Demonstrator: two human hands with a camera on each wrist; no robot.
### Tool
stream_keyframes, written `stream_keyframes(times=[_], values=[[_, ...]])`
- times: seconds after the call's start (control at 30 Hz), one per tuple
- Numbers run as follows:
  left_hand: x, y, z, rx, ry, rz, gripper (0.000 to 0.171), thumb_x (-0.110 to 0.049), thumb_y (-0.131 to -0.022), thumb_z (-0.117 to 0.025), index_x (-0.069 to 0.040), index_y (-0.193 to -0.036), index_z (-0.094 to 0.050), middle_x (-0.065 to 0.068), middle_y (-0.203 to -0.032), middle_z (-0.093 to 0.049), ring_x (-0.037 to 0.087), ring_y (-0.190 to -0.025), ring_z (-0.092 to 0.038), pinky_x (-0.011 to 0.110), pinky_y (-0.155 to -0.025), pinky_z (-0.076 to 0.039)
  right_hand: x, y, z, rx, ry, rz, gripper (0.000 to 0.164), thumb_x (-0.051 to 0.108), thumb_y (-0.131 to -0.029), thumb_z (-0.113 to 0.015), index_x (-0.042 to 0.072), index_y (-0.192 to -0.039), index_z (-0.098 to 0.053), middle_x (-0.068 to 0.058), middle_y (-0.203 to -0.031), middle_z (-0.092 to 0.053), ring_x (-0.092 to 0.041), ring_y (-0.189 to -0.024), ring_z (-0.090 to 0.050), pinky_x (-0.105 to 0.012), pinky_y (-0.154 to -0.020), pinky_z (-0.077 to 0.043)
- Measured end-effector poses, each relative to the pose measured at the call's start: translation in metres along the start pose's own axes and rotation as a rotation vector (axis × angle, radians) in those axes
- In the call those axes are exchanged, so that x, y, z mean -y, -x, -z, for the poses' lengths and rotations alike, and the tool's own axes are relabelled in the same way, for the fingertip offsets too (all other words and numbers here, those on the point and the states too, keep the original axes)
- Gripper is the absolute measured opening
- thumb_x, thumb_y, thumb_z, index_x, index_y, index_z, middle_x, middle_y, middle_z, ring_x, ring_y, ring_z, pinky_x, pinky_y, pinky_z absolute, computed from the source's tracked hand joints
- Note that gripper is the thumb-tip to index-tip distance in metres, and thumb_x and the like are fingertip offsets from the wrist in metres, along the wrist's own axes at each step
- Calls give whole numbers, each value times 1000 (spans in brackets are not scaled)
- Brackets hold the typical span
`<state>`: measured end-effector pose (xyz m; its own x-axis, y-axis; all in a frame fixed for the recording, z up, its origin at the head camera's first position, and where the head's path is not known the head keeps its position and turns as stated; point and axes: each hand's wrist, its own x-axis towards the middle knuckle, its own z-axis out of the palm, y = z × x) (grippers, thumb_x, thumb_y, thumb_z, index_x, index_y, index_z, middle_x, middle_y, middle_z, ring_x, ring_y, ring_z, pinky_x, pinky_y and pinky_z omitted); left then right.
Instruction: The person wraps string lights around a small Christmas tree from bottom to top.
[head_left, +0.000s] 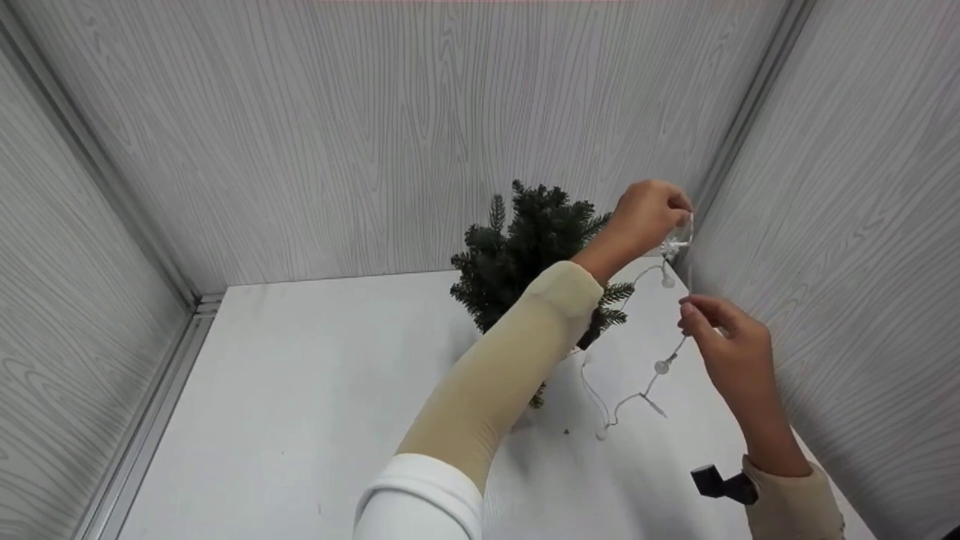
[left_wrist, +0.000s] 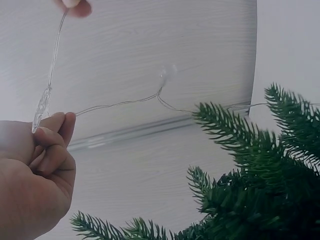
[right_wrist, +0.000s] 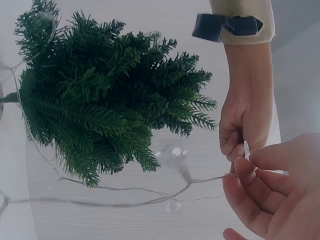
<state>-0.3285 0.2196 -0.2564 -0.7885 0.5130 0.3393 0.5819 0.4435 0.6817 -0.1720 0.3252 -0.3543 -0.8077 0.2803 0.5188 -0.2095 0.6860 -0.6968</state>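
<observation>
Here's the light string point(head_left: 661, 367), thin and see-through with clear round bulbs, looping right of the bushy green tree point(head_left: 517, 247). The left hand point(head_left: 649, 214) pinches it high, fingers curled; the right hand point(head_left: 731, 341) pinches lower. A sleeve point(head_left: 487, 382) hides part of the tree; one blurred ornament point(head_left: 670, 247) may be a snowflake.

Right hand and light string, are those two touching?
Touching. The head view shows the right hand pinching the light string, which runs out above and below its grip.
</observation>
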Motion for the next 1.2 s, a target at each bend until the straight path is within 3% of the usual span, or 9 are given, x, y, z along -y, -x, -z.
stream_keyframes(times=[0.33,0.6,0.93,1.2], values=[[-4,-10,17,1,67,47,16,-19,-100,-66,-14,-109,-79,-4,-109,-74,7,-98,-66,19,-78,-50,6,8,-5,22,-97,34,18,17,-100,-66,2,-106,-75,-13,-86,-74,1,-82,-67,-10,-79,-48],[4,-22,36,16,125,83,17,-18,-99,-66,-15,-110,-79,-3,-112,-74,8,-105,-66,20,-82,-51,14,12,-17,50,-126,48,14,11,-97,-68,1,-104,-76,-13,-86,-74,-1,-78,-68,-12,-77,-51],[16,-34,61,20,51,106,18,-17,-100,-65,-15,-113,-78,-2,-115,-73,11,-105,-66,22,-83,-51,28,19,-25,132,-75,-9,20,22,-101,-65,7,-109,-76,-7,-90,-75,-2,-82,-67,-14,-77,-48],[30,-42,82,-12,10,147,18,-15,-100,-65,-14,-113,-78,0,-117,-73,12,-106,-67,24,-84,-51,39,25,-35,161,-101,3,18,21,-100,-66,8,-107,-77,-3,-87,-75,-3,-85,-66,-18,-77,-46]])
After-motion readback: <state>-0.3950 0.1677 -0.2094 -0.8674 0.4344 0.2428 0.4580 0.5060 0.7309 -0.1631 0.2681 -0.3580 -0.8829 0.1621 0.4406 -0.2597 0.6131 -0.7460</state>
